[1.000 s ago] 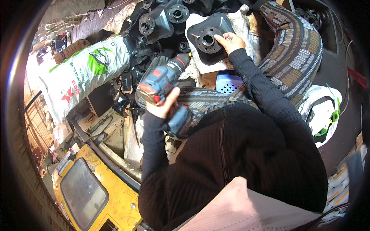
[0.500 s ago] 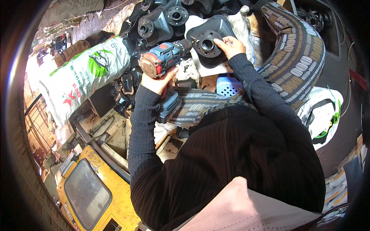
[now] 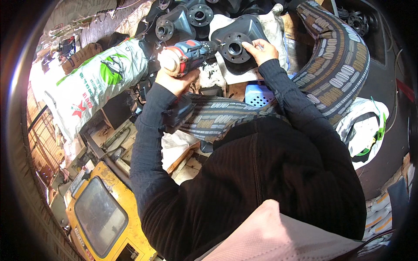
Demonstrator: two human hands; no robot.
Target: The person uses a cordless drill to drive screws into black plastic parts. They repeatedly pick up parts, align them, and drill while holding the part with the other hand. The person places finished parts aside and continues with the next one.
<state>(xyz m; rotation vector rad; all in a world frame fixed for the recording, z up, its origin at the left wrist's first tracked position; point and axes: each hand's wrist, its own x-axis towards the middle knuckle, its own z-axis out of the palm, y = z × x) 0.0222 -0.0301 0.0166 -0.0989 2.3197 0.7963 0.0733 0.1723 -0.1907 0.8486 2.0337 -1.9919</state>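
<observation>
Since the earlier frame the cordless drill (image 3: pixel 189 54) has swung up and in; its nose now sits right at the rim of the black flanged hub part (image 3: pixel 237 43), where before it hung lower, near the lap. Left hand (image 3: pixel 174 78) is clenched round the drill grip. Right hand (image 3: pixel 260 48) is pinching the flange edge w/ fingertips, steadying it.

The hub part lies on a dirty white cloth (image 3: pixel 270 26) on the cluttered surface ahead. Looks like cast metal: heavy, stiff, prob. greasy, so slippery at the rim. Best hold is the flat flange edge, away from the centre bore. The drill is bulky, battery-heavy at the base, wants a full grip.

Around: more black hub parts (image 3: pixel 183 19) behind, a white-and-green sack (image 3: pixel 93 85) to the left, a striped patterned cushion (image 3: pixel 339 61) curving round the right, a blue perforated basket (image 3: pixel 260 98) under the forearm, a yellow machine (image 3: pixel 98 217) low left. The other hubs crowd the drill side; little room to swing.
</observation>
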